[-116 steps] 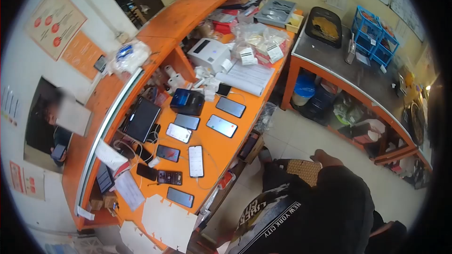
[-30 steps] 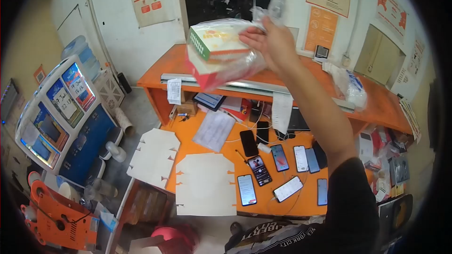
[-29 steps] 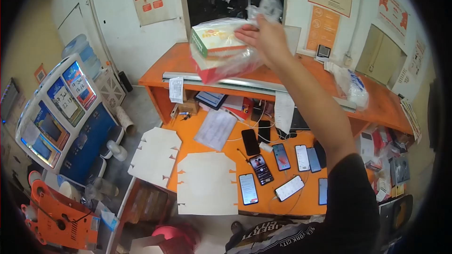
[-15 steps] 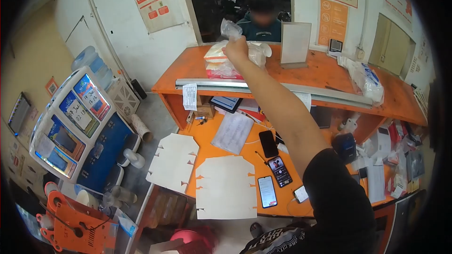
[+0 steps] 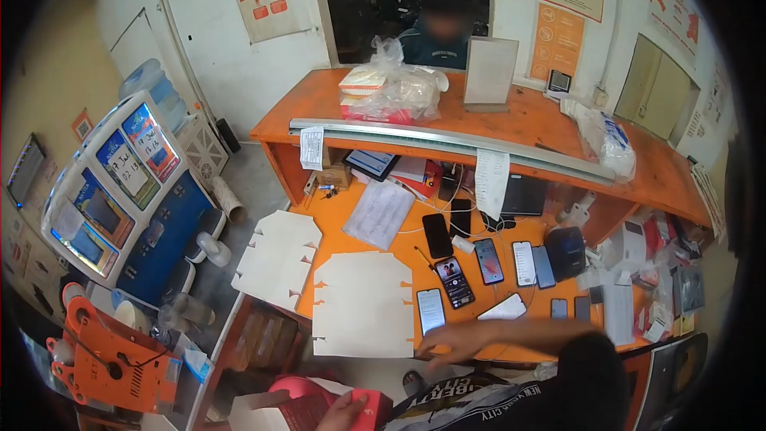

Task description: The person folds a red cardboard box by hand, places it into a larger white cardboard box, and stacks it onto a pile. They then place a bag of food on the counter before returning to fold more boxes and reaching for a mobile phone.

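Low in the view, my left hand point(image 5: 343, 413) grips a red and white carton point(image 5: 307, 409), its white flap sticking out to the left. My right hand point(image 5: 451, 341) is over the front edge of the desk, fingers apart and holding nothing. It is close to a lit phone point(image 5: 431, 311) and a flat white die-cut carton sheet point(image 5: 363, 303). A second such sheet point(image 5: 275, 259) lies to the left. Up on the orange counter stands a knotted clear plastic bag point(image 5: 389, 84) with food boxes inside, away from both hands.
Several phones, cables and a sheet of paper point(image 5: 379, 214) lie on the orange desk. A person point(image 5: 435, 40) stands behind the window. A sign stand point(image 5: 489, 72) is on the counter. At left are a cup-sealing machine point(image 5: 120, 351) and a blue-white dispenser point(image 5: 144, 199).
My right hand has let go of the plastic bag and come back from the counter to the desk edge. My left hand has come into view with the red and white carton.
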The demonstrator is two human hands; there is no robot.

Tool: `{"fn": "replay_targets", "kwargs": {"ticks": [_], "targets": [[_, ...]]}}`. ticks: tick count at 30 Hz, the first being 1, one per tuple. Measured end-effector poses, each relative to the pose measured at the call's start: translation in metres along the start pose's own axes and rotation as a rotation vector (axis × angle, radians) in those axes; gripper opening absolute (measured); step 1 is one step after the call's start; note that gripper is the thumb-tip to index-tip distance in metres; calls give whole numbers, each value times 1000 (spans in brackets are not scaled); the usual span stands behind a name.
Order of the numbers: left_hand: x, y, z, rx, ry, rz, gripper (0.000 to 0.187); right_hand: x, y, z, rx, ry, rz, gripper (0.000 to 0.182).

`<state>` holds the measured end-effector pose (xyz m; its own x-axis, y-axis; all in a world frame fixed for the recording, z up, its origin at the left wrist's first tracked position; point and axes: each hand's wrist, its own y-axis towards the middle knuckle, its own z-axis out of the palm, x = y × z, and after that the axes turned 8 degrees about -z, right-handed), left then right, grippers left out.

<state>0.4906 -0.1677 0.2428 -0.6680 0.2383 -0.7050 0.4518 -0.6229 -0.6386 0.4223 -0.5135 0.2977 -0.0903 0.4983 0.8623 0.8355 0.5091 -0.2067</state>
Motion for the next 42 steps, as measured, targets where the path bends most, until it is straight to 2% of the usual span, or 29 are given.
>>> {"fn": "replay_targets", "kwargs": {"ticks": [1, 3, 4, 7, 8, 11, 13, 14, 16, 17, 18, 19, 21, 23, 24, 27, 30, 32, 33, 35, 36, 39, 42], "targets": [[-9, 2, 10, -23, -34, -3, 16, -15, 0, 24, 0, 56, -5, 70], [-25, 7, 33, -76, -110, 0, 35, -13, 0, 64, -274, 15, -187, 97], [-34, 11, 48, -47, -114, 83, 37, -7, 2, 73, -412, 3, -284, 111], [-42, 29, 104, -51, -296, 103, 32, 16, -3, 76, -414, 21, -245, 140], [-43, 35, 119, -36, -313, 125, 34, 13, -5, 83, -588, -18, -337, 135], [-39, 38, 152, 18, -355, 174, 42, -11, -29, 86, -626, 28, -371, 131], [-27, 35, 170, 80, -387, 175, 50, -36, -48, 83, -668, -51, -435, 121], [-7, 38, 172, 93, -169, 285, 55, -49, -59, 84, -690, -94, -467, 116], [48, 47, 168, 112, 278, 495, 65, -62, -69, 99, -779, 785, -480, 92], [62, 38, 185, 165, 421, 470, 65, -61, -76, 96, -788, 995, -327, 73], [71, 20, 224, 68, 444, 490, 63, -59, -83, 93, -786, 1203, -166, 58], [74, 19, 242, 66, 686, 809, 57, -55, -92, 91, -749, 1295, -101, 51], [80, 14, 268, -16, 837, 609, 40, -47, -108, 88, -688, 1481, 40, 41], [85, 5, 280, -107, 754, 403, 29, -52, -122, 86, -543, 1627, 62, 46], [83, -1, 283, -155, 714, 305, 23, -53, -126, 90, -513, 1601, 44, 46], [76, -27, 274, -74, 825, 201, 20, -88, -130, 109, -352, 1535, 100, 51], [76, -50, 277, 78, 504, 184, 10, -85, -154, 120, -471, 1501, -29, 58], [134, -12, 190, -45, 686, 497, 14, -88, -168, 125, -551, 1487, -185, 62], [162, 6, 147, -138, 777, 647, 16, -96, -171, 131, -659, 1443, -244, 62], [155, -4, 168, -469, 702, 898, 26, -113, -170, 144, -863, 1334, -350, 62], [152, -7, 178, -401, 466, 606, 34, -108, -179, 145, -955, 1282, -419, 64], [152, -17, 201, -179, -243, -281, 59, -100, -198, 152, -971, 882, -422, 63], [152, -17, 207, -203, -187, -88, 63, -97, -189, 174, -868, 691, -517, 61]]}}
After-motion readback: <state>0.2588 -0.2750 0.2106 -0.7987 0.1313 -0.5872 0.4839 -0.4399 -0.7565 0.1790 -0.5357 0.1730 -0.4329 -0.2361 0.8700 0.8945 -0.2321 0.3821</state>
